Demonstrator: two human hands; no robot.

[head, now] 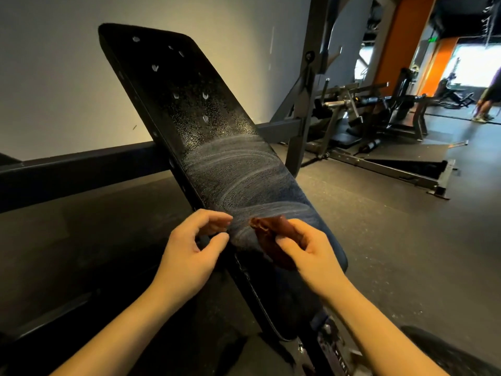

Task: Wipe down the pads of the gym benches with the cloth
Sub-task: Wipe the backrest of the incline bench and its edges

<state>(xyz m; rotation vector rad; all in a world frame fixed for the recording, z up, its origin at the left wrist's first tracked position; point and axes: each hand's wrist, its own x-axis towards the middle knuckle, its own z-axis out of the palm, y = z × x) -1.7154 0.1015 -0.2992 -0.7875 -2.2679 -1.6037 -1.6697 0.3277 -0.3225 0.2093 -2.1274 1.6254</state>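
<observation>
**On the incline bench: middle wiped, top left to do**

Near the lower end of the tilted back pad, the right hand pinches a bunched reddish-brown cloth between thumb and curled fingers, and the cloth touches the pad surface. The left hand sits at the pad's left edge with its fingers loosely curled and thumb apart. It holds nothing that I can make out.

Judging by the surface, the job on this pad is roughly half done. Curved wipe streaks cover the middle and run down to the cloth. Above them, fine spray droplets and a few larger white blobs sit unwiped up to the top edge. That upper stretch remains, and so do any other benches.

Nothing lies on the pad to block the cloth. Behind it run a dark steel crossbar and a rack upright, close to the pad's right edge. Farther back on the rubber floor stands another machine, and a person is at the far right, well apart.
</observation>
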